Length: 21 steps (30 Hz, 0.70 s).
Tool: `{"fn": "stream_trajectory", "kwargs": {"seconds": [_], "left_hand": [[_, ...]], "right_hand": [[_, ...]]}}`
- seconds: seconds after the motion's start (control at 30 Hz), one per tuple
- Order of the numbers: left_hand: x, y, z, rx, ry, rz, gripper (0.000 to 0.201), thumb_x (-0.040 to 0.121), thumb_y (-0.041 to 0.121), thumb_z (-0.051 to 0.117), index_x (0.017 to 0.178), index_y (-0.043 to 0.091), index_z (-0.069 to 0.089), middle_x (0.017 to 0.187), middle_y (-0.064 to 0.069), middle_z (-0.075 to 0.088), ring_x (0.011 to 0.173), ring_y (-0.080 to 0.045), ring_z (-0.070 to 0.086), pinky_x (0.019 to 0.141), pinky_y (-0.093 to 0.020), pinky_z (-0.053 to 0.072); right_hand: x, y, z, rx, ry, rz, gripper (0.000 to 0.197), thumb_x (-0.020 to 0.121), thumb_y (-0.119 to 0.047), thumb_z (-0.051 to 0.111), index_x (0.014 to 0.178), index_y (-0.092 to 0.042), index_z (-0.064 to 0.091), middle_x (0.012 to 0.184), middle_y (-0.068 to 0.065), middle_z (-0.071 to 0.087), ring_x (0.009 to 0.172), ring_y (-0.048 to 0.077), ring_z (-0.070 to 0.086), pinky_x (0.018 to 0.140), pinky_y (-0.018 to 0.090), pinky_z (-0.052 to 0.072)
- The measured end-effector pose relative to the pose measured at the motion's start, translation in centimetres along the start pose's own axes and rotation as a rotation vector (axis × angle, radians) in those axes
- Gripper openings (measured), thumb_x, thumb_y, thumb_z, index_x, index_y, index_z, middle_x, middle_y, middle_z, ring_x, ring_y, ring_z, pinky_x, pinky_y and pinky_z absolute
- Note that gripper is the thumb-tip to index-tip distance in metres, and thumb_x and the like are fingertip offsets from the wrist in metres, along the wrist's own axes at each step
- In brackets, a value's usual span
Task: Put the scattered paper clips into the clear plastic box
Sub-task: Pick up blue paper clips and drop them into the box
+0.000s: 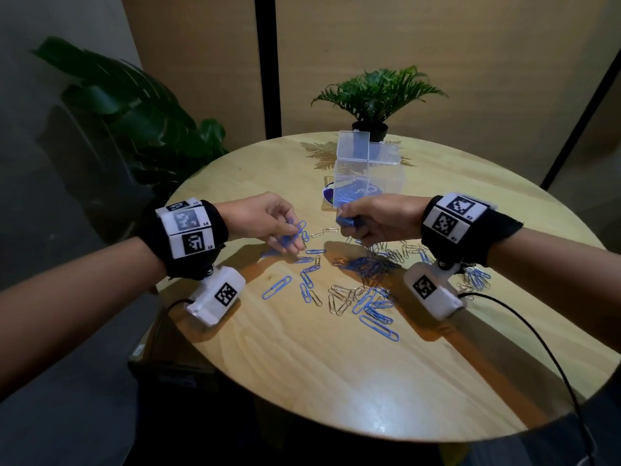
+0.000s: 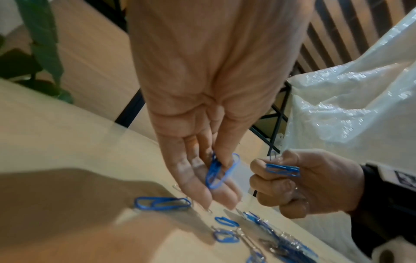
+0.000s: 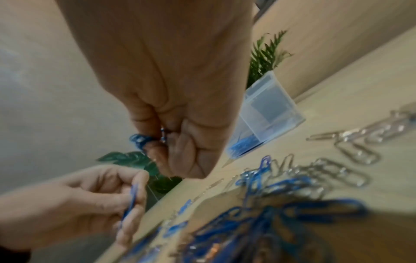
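Blue and silver paper clips (image 1: 356, 287) lie scattered over the middle of the round wooden table (image 1: 336, 381). My left hand (image 1: 285, 235) hovers just above them and pinches a few blue clips (image 2: 217, 171) between thumb and fingers. My right hand (image 1: 353, 225) is curled around a bunch of blue clips (image 2: 282, 170), held above the table in front of the clear plastic box (image 1: 368, 173). The box stands with its lid up, and blue clips (image 3: 242, 145) lie in its bottom.
A small potted fern (image 1: 373, 95) stands behind the box at the table's far edge. A large leafy plant (image 1: 134, 109) stands off the table to the left. A black cable (image 1: 537, 338) trails from my right wrist over the near right edge.
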<state>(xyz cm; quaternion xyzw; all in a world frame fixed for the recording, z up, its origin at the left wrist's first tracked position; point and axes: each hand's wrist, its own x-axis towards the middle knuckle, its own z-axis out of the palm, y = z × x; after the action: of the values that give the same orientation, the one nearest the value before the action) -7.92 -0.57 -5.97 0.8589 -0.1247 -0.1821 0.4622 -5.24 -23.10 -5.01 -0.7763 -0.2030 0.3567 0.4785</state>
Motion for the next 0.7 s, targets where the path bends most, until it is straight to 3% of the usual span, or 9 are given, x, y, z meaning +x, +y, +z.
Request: {"fn": "stream_trajectory", "kwargs": {"seconds": [0.07,0.13,0.27,0.33,0.4,0.47,0.57,0.67,0.7], "left_hand": [[-0.2,0.1,-0.3,-0.089,0.028,-0.011,0.012,0.098,0.004,0.043,0.092,0.003,0.053,0.083,-0.015,0.068,0.068,-0.018,0.068,0.061,-0.018,0.057],[0.0,0.9,-0.9,-0.109,0.073,0.006,0.012,0.096,0.005,0.047,0.102,0.001,0.057,0.079,-0.012,0.069,0.060,-0.013,0.067,0.055,-0.016,0.055],[2.4,4.5,-2.3,-0.094,0.246,0.052,0.009,0.091,0.008,0.057,0.090,0.001,0.062,0.063,-0.005,0.069,0.047,-0.002,0.063,0.045,-0.010,0.050],[4.3,6.5,-2.8,-0.160,0.274,0.026,0.008,0.090,0.001,0.056,0.084,-0.003,0.060,0.068,-0.012,0.066,0.046,-0.006,0.065,0.049,-0.013,0.054],[6.1,8.2,-3.0,-0.195,0.266,-0.002,0.009,0.090,-0.007,0.053,0.081,-0.006,0.057,0.078,-0.021,0.061,0.052,-0.014,0.068,0.053,-0.019,0.058],[7.8,9.2,-2.9,-0.186,0.277,-0.020,0.008,0.087,-0.012,0.053,0.081,-0.007,0.056,0.089,-0.026,0.060,0.065,-0.024,0.068,0.055,-0.025,0.059],[9.5,10.1,-2.1,-0.155,0.304,-0.049,0.012,0.083,-0.015,0.057,0.094,-0.009,0.057,0.110,-0.026,0.057,0.082,-0.031,0.067,0.061,-0.034,0.060],[11.0,10.1,-1.5,-0.164,0.335,-0.049,0.025,0.080,-0.015,0.062,0.102,-0.008,0.053,0.122,-0.027,0.053,0.095,-0.035,0.067,0.065,-0.037,0.061],[11.2,10.1,-1.4,-0.162,0.330,-0.048,0.025,0.080,-0.014,0.063,0.102,-0.008,0.053,0.122,-0.027,0.054,0.097,-0.035,0.067,0.070,-0.037,0.061]], "right_hand": [[0.0,-0.6,-0.2,0.115,0.062,-0.016,0.031,0.100,-0.019,0.027,0.071,-0.017,0.038,0.063,-0.003,0.032,0.052,0.008,0.020,0.045,0.017,0.019],[0.1,-1.8,-1.5,0.102,0.200,-0.044,0.032,0.100,-0.017,0.029,0.068,-0.018,0.035,0.061,-0.003,0.025,0.050,0.008,0.017,0.044,0.019,0.015],[1.6,-5.6,-5.3,-0.449,0.607,0.004,0.030,0.098,-0.016,0.034,0.070,-0.012,0.044,0.066,0.002,0.038,0.052,0.015,0.032,0.047,0.025,0.028],[2.9,-6.6,-6.6,-0.659,0.652,0.103,0.030,0.096,-0.016,0.040,0.069,-0.008,0.049,0.066,0.004,0.045,0.053,0.017,0.040,0.048,0.025,0.034],[4.2,-7.1,-7.5,-0.817,0.650,0.154,0.030,0.093,-0.014,0.050,0.063,-0.013,0.049,0.064,0.000,0.051,0.053,0.013,0.048,0.048,0.023,0.037],[5.1,-7.5,-8.0,-0.813,0.619,0.145,0.024,0.087,-0.008,0.059,0.066,-0.013,0.051,0.066,0.001,0.057,0.057,0.013,0.056,0.050,0.023,0.045],[5.6,-7.9,-8.5,-0.723,0.613,0.124,0.023,0.082,0.001,0.064,0.067,-0.011,0.053,0.070,0.005,0.060,0.075,0.023,0.064,0.072,0.031,0.057],[5.1,-8.3,-9.1,-0.767,0.693,0.167,0.022,0.085,-0.011,0.066,0.066,-0.008,0.057,0.056,-0.001,0.062,0.058,0.009,0.061,0.058,0.016,0.049],[5.0,-8.2,-9.5,-0.781,0.746,0.178,0.019,0.085,-0.016,0.068,0.071,-0.005,0.062,0.060,-0.001,0.065,0.058,0.011,0.059,0.060,0.019,0.047]]}}
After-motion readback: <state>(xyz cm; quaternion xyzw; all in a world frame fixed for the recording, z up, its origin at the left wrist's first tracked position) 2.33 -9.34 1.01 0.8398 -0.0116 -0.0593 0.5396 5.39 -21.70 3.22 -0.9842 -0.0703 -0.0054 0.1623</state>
